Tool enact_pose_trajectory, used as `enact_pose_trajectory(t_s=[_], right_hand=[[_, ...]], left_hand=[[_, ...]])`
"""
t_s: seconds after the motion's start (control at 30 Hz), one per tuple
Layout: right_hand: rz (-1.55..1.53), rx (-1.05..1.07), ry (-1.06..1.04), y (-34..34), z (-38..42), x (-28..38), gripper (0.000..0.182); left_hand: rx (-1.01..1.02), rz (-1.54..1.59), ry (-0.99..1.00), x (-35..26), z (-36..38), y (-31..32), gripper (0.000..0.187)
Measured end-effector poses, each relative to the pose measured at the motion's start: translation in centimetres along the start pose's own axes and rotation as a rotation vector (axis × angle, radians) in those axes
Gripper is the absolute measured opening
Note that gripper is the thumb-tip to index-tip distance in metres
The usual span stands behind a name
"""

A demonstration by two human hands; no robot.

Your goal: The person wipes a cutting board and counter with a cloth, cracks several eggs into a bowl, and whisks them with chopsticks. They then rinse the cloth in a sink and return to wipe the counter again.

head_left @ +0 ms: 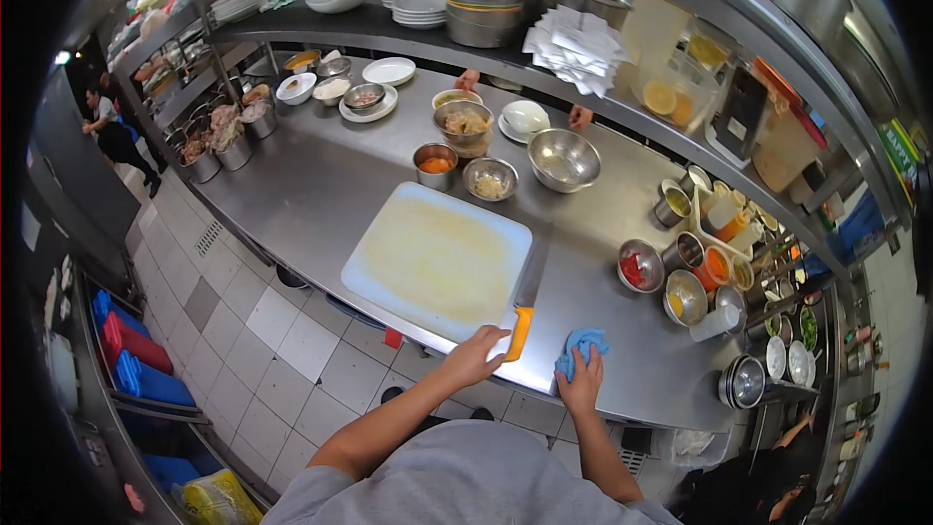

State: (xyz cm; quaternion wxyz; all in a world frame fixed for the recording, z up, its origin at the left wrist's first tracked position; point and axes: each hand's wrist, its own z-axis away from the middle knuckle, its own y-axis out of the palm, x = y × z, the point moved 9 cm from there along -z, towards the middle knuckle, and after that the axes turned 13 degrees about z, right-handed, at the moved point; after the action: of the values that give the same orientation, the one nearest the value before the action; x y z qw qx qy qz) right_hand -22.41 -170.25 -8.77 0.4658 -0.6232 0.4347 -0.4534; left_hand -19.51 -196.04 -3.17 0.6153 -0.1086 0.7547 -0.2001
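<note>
Steel counter [292,165] before us, we have the pale cutting board [437,253] flat near its front edge, with the orange-handled knife [522,331] along the board's right side. Our left hand [473,358] is at the near right corner beside the handle (whether we grip it, we cannot tell). Our right hand [580,384] holds the bunched blue cloth [587,339] on the counter; to handle it well, we should spread it under our fingers, clear of the blade.

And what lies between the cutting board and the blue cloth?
In the head view: an orange-handled knife, then bare steel tabletop up to the cloth.
</note>
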Motion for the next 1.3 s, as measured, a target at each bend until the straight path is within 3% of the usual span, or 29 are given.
enact_pose_trajectory(t_s=[0.13,0.2,0.27,0.4,0.53,0.6,0.73,1.3], right_hand=[[-0.043,-0.048,0.094,0.6,-1.8,1.7,0.059],[-0.042,-0.071,0.129,0.7,-2.3,2.1,0.057],[-0.022,-0.124,0.186,0.3,-2.3,2.9,0.054],[0.001,-0.220,0.297,1.4,-2.4,4.1,0.054],[0.045,-0.317,0.390,1.4,-2.2,5.1,0.053],[0.057,-0.325,0.447,1.6,-1.7,5.5,0.053],[0.099,-0.353,0.506,1.6,-0.9,6.9,0.051],[0.197,-0.368,0.603,1.1,-1.3,7.5,0.046]], left_hand=[[-0.164,0.209,-0.120,4.4,3.5,-8.6,0.037],[-0.455,0.271,-0.069,7.8,5.8,-15.1,0.029],[-0.660,0.296,-0.145,11.5,7.7,-21.3,0.024],[-0.937,0.088,-0.090,19.0,9.7,-33.3,0.021],[-0.832,-0.242,-0.057,24.2,7.9,-40.3,0.024],[-0.687,-0.446,-0.144,26.3,6.4,-41.4,0.028],[-0.562,-0.498,-0.229,27.1,5.2,-40.7,0.030],[-0.544,-0.622,-0.258,27.6,4.9,-40.3,0.033]])
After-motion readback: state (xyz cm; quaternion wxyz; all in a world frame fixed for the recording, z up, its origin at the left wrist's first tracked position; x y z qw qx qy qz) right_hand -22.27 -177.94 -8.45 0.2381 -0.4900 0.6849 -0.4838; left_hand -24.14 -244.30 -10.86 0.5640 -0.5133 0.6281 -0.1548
